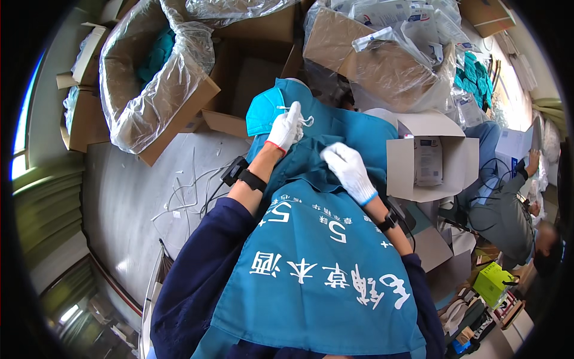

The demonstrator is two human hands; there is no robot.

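Apparently midway, with teal pieces [158, 57] in the carton [182, 124], holding white cords [308, 121] in left hand [286, 127] beside teal mask [263, 115] at apron's [269, 311] far-left edge, right hand [348, 169] curled, impossible to tell if empty.

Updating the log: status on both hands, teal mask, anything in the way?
Left hand gripping white cord. Right hand curled above apron, grip unclear. Teal folded mask beside left hand. Open white carton at right.
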